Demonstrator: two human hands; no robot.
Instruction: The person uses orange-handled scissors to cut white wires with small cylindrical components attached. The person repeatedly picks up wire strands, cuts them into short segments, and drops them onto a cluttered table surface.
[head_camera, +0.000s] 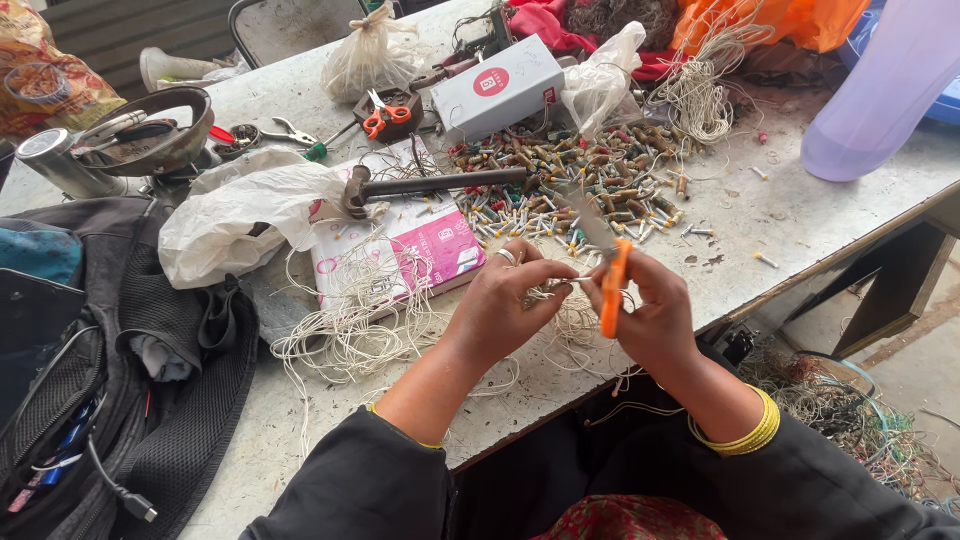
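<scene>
thin white wire (560, 285) pinched by left hand (505, 300), right hand (650, 310) gripping orange-handled scissors (612, 280).

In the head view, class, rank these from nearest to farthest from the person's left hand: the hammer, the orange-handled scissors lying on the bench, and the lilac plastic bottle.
Measured from the left hand:
1. Hammer: just beyond the hand, lying across the pink-and-white box.
2. Orange-handled scissors: farther back on the bench, beside the white box.
3. Lilac plastic bottle: far away at the bench's right end.
</scene>
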